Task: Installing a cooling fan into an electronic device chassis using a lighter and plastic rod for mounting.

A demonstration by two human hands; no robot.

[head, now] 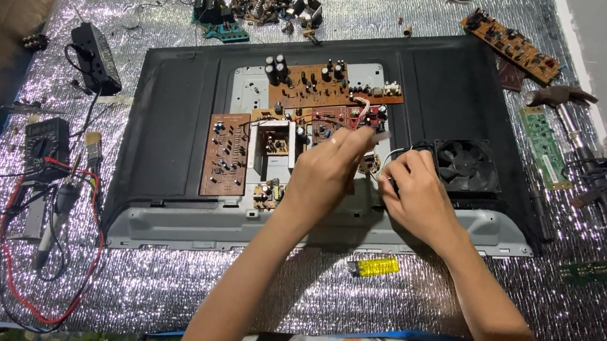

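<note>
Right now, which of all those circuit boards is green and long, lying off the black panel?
The long green strip board on the silver mat, right of the black panel. The boards on the panel are brown or red.

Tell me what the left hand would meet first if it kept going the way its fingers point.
The left hand points up and to the right, fingertips at the small red circuit board with wires. That board comes first; beyond it lies the long brown circuit board with black capacitors. Height above the boards is hard to judge.
</note>
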